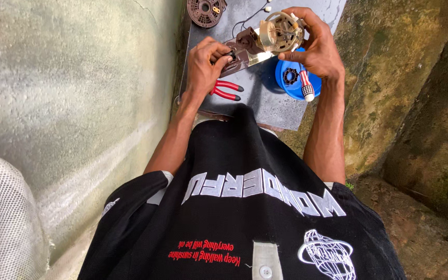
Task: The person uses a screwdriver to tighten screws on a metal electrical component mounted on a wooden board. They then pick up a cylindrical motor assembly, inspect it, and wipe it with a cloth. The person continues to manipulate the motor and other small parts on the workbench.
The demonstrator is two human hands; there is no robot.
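Note:
My right hand [315, 46] grips a small electric motor [280, 32] with a pale metal housing and visible windings, held above a dark grey work surface [265, 101]. My left hand [206, 65] pinches the brown bracket and gear part [242, 49] attached to the motor's left side. Thin black wires run up from the motor. Under my left hand lie red-handled pliers [226, 91]. A blue round plastic part [290, 78] sits below my right hand, with a red and white handled screwdriver [306, 85] lying across it.
A round dark brown ribbed cover [205, 11] lies at the far end of the surface. A pale wall [73, 88] stands on the left, a mossy concrete wall [405, 78] on the right. White mesh [1, 218] shows at bottom left. My black printed shirt fills the foreground.

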